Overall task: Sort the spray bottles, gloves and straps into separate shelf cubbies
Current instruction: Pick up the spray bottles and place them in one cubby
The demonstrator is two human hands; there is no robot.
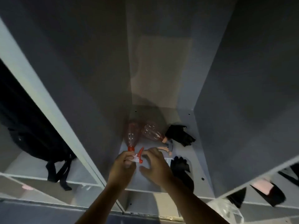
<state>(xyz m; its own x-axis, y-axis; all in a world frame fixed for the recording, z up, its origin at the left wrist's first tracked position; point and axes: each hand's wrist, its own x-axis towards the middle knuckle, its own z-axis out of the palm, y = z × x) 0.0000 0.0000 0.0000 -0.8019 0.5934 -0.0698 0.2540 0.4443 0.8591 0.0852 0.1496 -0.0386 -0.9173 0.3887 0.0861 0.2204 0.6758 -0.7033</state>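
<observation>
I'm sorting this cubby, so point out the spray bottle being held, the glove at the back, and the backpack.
spray bottle [133, 135]: head view, on its clear pink body.
back glove [178, 135]: head view, on its palm.
backpack [37, 136]: head view, on its dark body.

In the left cubby [24, 165] a black backpack [37, 143] lies on the shelf floor, and its dark straps hang over the front edge. In the middle cubby a small doll [167, 147] with a grey garment lies on the floor. Low on the right, a clear crumpled plastic bag [226, 210] is seen. Beside it something pale pink [262, 185] lies in the right cubby, too blurred to tell.
</observation>
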